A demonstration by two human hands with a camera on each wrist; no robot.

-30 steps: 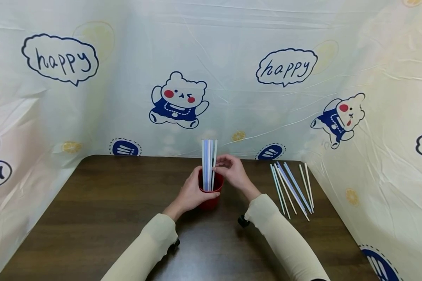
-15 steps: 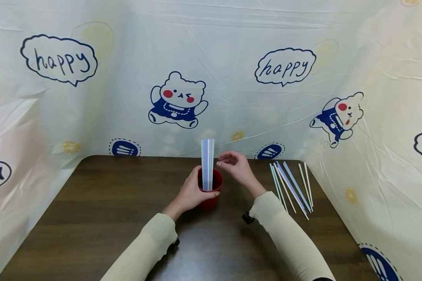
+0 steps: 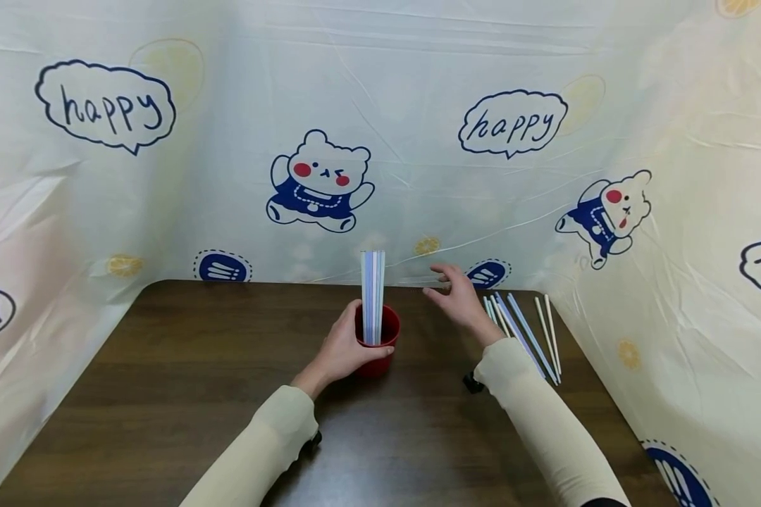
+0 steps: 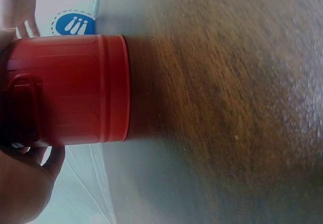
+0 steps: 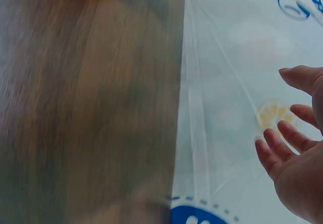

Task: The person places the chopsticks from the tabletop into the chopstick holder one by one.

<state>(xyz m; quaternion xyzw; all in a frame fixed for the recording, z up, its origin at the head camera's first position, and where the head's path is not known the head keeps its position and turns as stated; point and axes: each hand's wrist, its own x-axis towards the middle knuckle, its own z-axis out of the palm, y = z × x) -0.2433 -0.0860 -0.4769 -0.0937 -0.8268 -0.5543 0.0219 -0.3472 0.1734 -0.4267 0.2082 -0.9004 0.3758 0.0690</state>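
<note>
Fingers of the left hand point(image 3: 339, 345) wrap the red cup point(image 3: 375, 365), thumb lying across the near side just below its rim; those of the right hand point(image 3: 459, 296) are loosely bent and spread, released, with the thumb well apart from them. Setting: a dark wood-grain table point(image 3: 165, 394), backed and flanked by a pale curtain point(image 3: 412, 84) printed with bears, orange slices and "happy" speech bubbles. The cup stands upright on the table toward its far side; a bundle of white, blue and pale green sticks point(image 3: 373, 296) rises from it, gathered at the left of the mouth. Loose sticks point(image 3: 533, 339) lie slantwise near the table's right edge, some partly hidden by the right forearm. In the head view, the right hand overlaps the far edge, between cup and loose sticks; its height cannot be told. Broad wood surface extends left of the cup and between the forearms.
</note>
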